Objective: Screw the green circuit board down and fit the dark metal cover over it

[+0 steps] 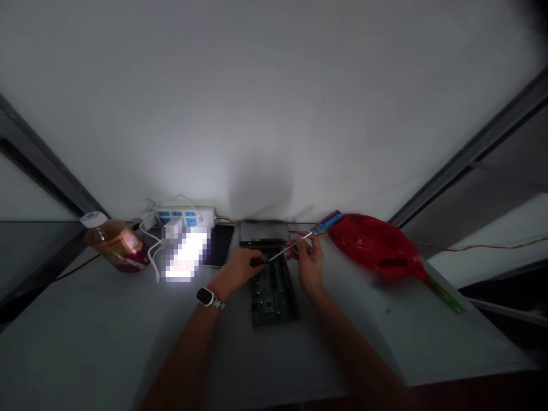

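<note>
Two hands over a green circuit board [273, 288] lying flat on the table [107, 337], long axis running away from the person. Right hand [309, 264] fingers clamped on a screwdriver [305, 237]: blue-purple handle up and to the right, shaft slanting down-left, tip at the board's far end near the left hand. Left hand [240, 267], watch [207, 297] on wrist, fingers curled down on the board's far left edge; what they pinch is too dark to tell. Dark flat box [264, 233] just beyond the board. Red plastic bag [377, 245] to the right, bottle [113, 242], power strip [186, 216] and phone [219, 245] to the left.
</note>
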### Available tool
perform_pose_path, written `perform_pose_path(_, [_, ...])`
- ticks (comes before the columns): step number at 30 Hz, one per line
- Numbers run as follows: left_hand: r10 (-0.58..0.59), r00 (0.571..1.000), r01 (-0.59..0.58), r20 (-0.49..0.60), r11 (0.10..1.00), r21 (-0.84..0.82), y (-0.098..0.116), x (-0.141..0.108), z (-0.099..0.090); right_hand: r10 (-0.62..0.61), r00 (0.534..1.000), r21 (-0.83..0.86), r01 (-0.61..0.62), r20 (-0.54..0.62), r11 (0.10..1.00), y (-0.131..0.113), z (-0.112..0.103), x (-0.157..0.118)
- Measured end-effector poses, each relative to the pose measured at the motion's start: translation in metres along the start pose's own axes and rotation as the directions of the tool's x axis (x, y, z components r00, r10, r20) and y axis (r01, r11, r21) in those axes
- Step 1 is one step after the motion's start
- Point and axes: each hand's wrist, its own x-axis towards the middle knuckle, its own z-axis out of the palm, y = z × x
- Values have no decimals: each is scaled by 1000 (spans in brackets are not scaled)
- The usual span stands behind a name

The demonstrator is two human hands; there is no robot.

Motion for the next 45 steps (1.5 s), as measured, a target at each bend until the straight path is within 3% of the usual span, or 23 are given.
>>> perform_pose_path(9, [34, 998, -32, -45, 999, 34, -4, 2, 4, -79, 994, -45, 82, 71, 996, -10, 10, -11])
perform_pose_path(14, [31, 998, -32, -47, 999, -23, 1, 1, 1, -93, 992, -100, 102, 91, 990, -7, 12, -16])
perform_pose_path(24, [54, 995, -52, -81, 998, 32, -1, 2, 2, -102, 985, -161, 123, 137, 979, -9, 14, -21])
perform_pose_path(39, [-22, 998, 21, -58, 1000, -17, 3, 2, 3, -117, 986, -165, 135, 116, 977, -9, 13, -21])
perform_pose_path(45, [-1, 998, 1, -66, 1000, -11, 7, 1, 1, -135, 986, -161, 150, 102, 975, -8, 13, -21])
